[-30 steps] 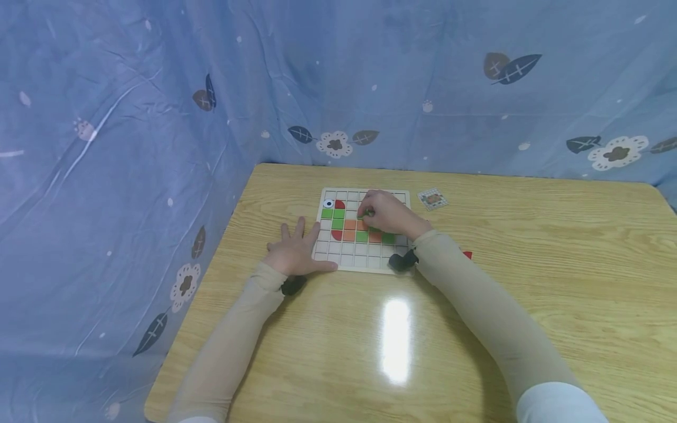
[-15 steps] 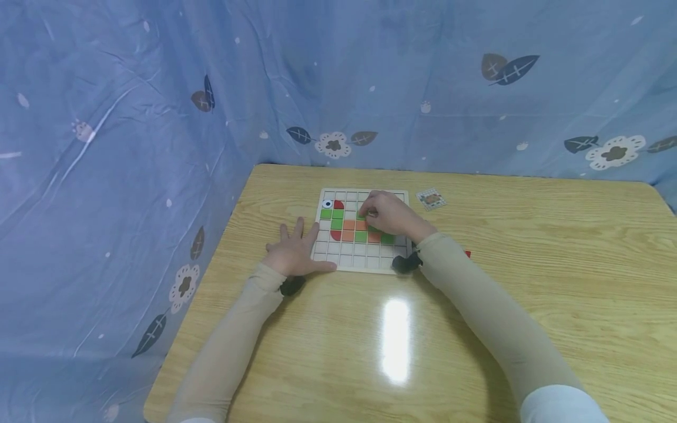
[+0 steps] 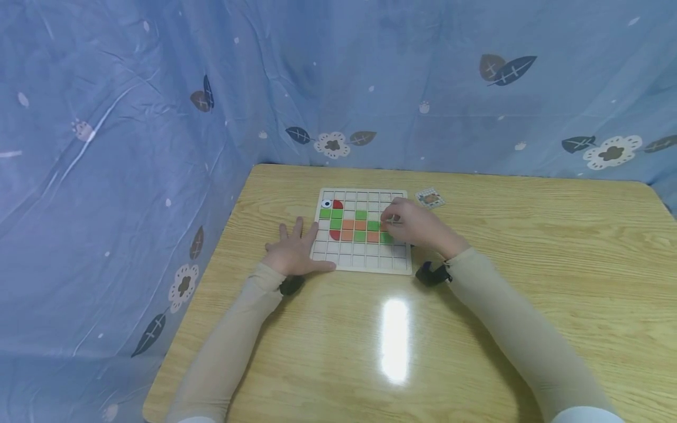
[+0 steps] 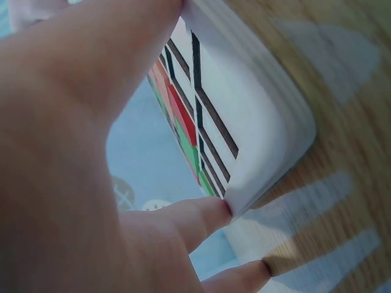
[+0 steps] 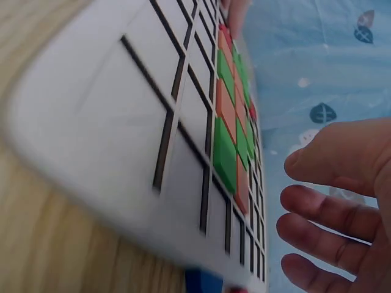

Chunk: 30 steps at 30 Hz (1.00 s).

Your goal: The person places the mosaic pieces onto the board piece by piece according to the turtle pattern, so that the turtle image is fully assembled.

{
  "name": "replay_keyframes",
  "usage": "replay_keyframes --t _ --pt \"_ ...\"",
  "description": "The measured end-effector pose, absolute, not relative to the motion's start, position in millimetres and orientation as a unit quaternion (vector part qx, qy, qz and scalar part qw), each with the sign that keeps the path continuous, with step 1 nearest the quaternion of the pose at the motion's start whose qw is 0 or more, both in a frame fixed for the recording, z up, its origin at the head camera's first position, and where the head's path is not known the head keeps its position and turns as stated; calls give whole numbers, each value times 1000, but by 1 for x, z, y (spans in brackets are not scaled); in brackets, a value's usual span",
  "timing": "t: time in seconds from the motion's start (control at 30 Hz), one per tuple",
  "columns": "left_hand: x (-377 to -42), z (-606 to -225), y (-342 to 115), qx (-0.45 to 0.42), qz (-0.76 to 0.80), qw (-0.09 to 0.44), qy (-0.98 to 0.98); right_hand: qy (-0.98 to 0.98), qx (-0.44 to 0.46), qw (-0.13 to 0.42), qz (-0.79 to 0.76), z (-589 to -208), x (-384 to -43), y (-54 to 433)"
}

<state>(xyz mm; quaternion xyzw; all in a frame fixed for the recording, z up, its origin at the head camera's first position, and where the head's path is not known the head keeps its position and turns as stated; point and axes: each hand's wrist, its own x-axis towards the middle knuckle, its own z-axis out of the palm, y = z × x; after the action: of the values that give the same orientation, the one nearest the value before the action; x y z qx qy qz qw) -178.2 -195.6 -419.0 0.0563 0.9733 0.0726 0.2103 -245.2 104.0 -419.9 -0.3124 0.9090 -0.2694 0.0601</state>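
A white grid board (image 3: 346, 263) lies on the wooden table, bearing green, orange and red tiles and an eye tile (image 3: 327, 204). My left hand (image 3: 291, 257) rests at its left side with fingers spread; thumb and a fingertip touch the board's edge in the left wrist view. Over the right part of the board hovers my right hand (image 3: 418, 226), its thumb and fingers apart with nothing between them in the right wrist view (image 5: 342, 207). A green tile (image 3: 361, 215) sits in a square above the orange row. The right hand covers some squares in the head view.
A small picture card (image 3: 430, 198) lies beyond the board's right corner. Past the board's edge, a blue piece (image 5: 203, 281) and a bit of red show in the right wrist view. A patterned blue curtain (image 3: 402, 88) hangs behind the table.
My right hand has moved right, away from the green tile it was pinching, which now lies in its square uncovered. The left hand has stayed in place.
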Motion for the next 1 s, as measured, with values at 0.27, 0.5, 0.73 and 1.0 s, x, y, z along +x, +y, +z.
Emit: replay_keyframes --t 0.27,0.5,0.73,1.0 --pt "-179 -419 -197 55 74 208 974 913 -294 35 -279 -419 -226 133" --pt "-179 -420 -197 54 76 206 974 920 -301 -14 -249 -423 -210 156" --pt "-179 -420 -197 54 78 206 974 924 -312 -17 -218 -425 -192 174" --pt "-179 -421 -197 57 79 208 973 933 -311 0 -180 -419 -165 188"
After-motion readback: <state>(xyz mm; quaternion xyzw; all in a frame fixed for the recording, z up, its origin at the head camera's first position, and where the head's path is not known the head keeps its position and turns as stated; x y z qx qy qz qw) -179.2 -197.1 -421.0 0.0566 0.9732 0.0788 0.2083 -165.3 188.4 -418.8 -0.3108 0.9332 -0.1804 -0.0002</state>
